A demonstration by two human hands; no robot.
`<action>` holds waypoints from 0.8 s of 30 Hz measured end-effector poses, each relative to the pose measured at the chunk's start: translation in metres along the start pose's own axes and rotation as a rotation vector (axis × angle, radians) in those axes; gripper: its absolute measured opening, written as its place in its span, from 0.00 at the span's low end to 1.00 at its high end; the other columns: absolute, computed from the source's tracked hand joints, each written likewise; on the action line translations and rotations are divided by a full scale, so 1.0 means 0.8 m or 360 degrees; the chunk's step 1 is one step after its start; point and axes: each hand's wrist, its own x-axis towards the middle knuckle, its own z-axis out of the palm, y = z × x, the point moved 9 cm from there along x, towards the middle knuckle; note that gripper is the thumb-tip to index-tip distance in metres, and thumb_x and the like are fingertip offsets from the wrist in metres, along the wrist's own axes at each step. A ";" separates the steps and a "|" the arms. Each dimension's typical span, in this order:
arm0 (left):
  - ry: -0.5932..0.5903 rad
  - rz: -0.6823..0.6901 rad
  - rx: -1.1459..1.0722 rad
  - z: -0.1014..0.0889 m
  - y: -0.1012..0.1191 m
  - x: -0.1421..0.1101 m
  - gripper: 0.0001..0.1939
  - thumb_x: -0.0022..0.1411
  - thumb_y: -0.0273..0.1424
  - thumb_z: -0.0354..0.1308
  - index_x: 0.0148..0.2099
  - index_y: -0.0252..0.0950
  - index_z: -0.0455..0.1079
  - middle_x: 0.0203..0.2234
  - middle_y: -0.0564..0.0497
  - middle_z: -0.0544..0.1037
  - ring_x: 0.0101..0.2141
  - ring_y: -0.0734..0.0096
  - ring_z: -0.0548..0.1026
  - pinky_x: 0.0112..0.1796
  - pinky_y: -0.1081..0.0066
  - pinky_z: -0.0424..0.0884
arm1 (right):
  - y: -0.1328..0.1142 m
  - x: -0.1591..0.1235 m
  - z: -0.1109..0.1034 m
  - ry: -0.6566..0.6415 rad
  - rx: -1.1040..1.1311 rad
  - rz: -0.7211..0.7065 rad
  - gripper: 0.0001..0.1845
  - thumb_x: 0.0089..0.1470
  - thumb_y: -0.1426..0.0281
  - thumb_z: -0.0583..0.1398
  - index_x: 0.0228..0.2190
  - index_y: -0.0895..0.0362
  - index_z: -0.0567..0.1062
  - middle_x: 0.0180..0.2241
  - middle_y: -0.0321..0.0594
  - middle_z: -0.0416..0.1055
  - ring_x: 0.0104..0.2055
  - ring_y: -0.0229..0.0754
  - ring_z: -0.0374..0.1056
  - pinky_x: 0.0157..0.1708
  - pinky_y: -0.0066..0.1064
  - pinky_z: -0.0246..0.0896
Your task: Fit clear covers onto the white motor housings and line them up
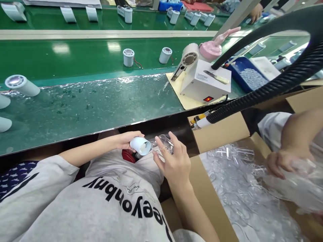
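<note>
My left hand is wrapped round a light blue plastic cylinder, its open end facing right. Just to the right, the fingers of my right hand grip a clear plastic cup, with its rim turned toward the cylinder. A small gap seems to lie between the two. Both hands are over my lap, in front of the bench edge. What sits inside the cylinder is pale and hard to make out.
A cardboard box of clear plastic cups stands at right, where a co-worker's hand holds clear bags. On the bench are a white machine with a black hose and several blue cylinders. Behind runs a green conveyor.
</note>
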 end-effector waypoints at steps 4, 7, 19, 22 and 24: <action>0.0000 0.0058 0.0180 -0.002 -0.001 -0.001 0.19 0.55 0.45 0.63 0.36 0.32 0.71 0.20 0.55 0.70 0.19 0.76 0.64 0.18 0.76 0.57 | 0.012 -0.006 0.037 -0.0430 0.0135 0.0126 0.23 0.62 0.68 0.61 0.58 0.48 0.76 0.64 0.53 0.65 0.44 0.54 0.70 0.39 0.43 0.73; 0.0013 0.0202 0.0361 0.002 0.009 -0.008 0.21 0.51 0.46 0.68 0.36 0.34 0.72 0.22 0.56 0.71 0.22 0.76 0.65 0.21 0.76 0.56 | 0.023 -0.012 0.069 -0.0741 0.0403 0.0232 0.17 0.57 0.73 0.64 0.48 0.51 0.81 0.65 0.53 0.65 0.47 0.57 0.71 0.36 0.46 0.75; 0.0354 0.0582 0.0614 -0.023 0.037 -0.023 0.16 0.57 0.42 0.61 0.41 0.36 0.72 0.29 0.53 0.72 0.27 0.72 0.68 0.28 0.73 0.63 | 0.056 -0.026 0.024 -0.0216 0.0499 0.0548 0.22 0.65 0.66 0.58 0.59 0.52 0.75 0.59 0.54 0.68 0.56 0.58 0.70 0.51 0.49 0.73; 0.0240 0.0501 0.0610 -0.018 0.024 -0.007 0.19 0.60 0.44 0.54 0.43 0.34 0.73 0.26 0.52 0.72 0.23 0.72 0.68 0.24 0.73 0.62 | 0.026 -0.031 0.032 -0.0252 0.0416 0.0344 0.24 0.64 0.68 0.58 0.61 0.50 0.73 0.59 0.52 0.68 0.54 0.57 0.70 0.50 0.48 0.74; 0.0182 0.0525 0.0651 -0.008 0.026 -0.005 0.17 0.60 0.42 0.56 0.42 0.34 0.75 0.29 0.50 0.75 0.26 0.70 0.71 0.27 0.72 0.65 | 0.017 -0.033 0.051 -0.0395 0.0373 0.0325 0.25 0.63 0.69 0.58 0.60 0.50 0.74 0.60 0.52 0.67 0.51 0.57 0.70 0.47 0.49 0.74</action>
